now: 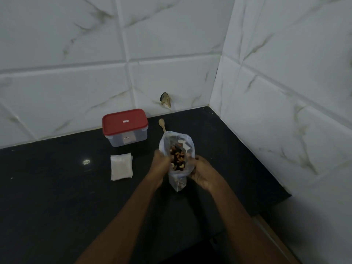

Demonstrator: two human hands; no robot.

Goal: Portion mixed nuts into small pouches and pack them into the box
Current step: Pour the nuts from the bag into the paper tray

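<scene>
A clear plastic bag of mixed nuts stands upright on the black counter, its mouth wide. My left hand grips the bag's left side and my right hand grips its right side. A stack of small empty pouches lies flat to the left of the bag. Behind them stands the clear box with a red lid, closed. A small wooden spoon lies on the counter just behind the bag, its handle end hidden by the bag.
White marble-look tiled walls close the counter at the back and on the right, forming a corner. A chipped hole in the tile sits low on the back wall. The counter's front edge drops off at the lower right.
</scene>
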